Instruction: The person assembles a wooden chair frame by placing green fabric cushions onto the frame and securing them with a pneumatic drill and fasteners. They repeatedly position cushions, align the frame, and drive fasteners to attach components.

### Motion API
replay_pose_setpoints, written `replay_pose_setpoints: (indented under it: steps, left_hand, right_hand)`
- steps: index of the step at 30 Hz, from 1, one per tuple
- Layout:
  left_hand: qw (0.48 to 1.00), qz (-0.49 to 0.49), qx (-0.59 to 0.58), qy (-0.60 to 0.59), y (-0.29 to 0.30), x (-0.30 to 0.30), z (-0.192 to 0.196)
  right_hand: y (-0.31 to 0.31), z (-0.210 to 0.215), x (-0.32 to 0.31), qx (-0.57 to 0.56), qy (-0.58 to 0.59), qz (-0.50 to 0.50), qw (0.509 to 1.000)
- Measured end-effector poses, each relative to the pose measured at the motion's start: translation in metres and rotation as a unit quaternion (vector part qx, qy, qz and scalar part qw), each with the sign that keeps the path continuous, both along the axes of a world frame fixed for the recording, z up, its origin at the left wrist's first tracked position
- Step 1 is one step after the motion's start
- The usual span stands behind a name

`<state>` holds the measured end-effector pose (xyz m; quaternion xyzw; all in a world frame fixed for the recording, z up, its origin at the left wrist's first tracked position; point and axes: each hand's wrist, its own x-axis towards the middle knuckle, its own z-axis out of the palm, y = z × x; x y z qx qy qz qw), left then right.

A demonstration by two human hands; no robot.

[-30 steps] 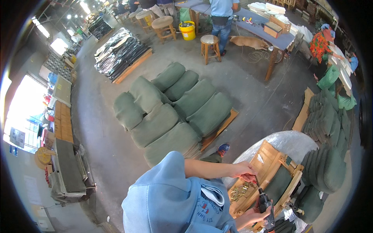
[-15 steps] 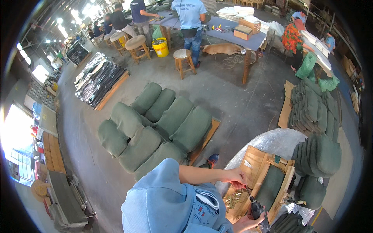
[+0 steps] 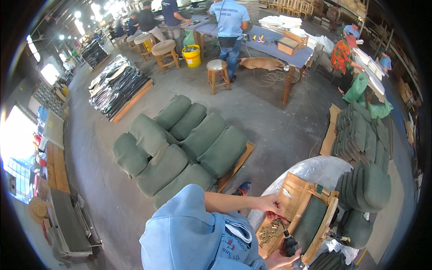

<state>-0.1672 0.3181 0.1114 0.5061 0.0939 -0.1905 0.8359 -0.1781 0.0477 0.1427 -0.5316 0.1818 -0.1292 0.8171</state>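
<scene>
My right hand [image 3: 282, 258] is wrapped round a black power drill [image 3: 290, 245], its bit pointing toward my other hand. The fingers of my left hand [image 3: 272, 207] are pinched close to the tip of the bit; whatever small thing is between them I cannot make out. Both hands are over a light wooden tray [image 3: 288, 191] with loose brass-coloured screws or bolts [image 3: 268, 233] in it. Beside the drill, a dark green padded panel [image 3: 309, 220] lies between wooden rails [image 3: 323, 225].
The tray stands on a round table wrapped in silvery film [image 3: 310, 168]. Stacked green cushions [image 3: 364, 186] crowd its far right. More cushions [image 3: 168, 166] lie on a floor pallet. Workers stand at a blue-topped table [image 3: 274, 45], with stools [image 3: 217, 67] nearby.
The view has shifted slightly. The drill and my right hand have moved a little left and up. My left fingers stay pinched near the bit.
</scene>
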Motion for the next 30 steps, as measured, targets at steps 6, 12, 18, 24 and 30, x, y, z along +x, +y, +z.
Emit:
replay_pose_setpoints:
  steps: [6,12,18,24,30]
  left_hand:
    - [0.999,0.035,0.018,-0.036,-0.02,-0.019,0.002]
    - [0.998,0.048,-0.013,-0.023,-0.039,-0.025,-0.009]
    - [0.984,0.144,-0.01,0.101,-0.055,-0.001,-0.045]
    - [0.912,0.09,0.399,0.044,-0.06,0.097,-0.101]
    - [0.792,0.066,0.593,-0.13,-0.064,0.17,-0.159]
  right_hand:
    - [-0.012,-0.022,-0.015,-0.007,-0.024,-0.007,1.0]
    - [-0.018,-0.041,-0.024,-0.011,-0.043,-0.019,0.999]
    - [-0.032,-0.034,-0.004,-0.017,0.002,-0.024,1.0]
    - [-0.066,-0.015,0.047,-0.028,0.076,-0.038,0.996]
    - [-0.059,0.01,0.078,-0.054,0.049,-0.104,0.992]
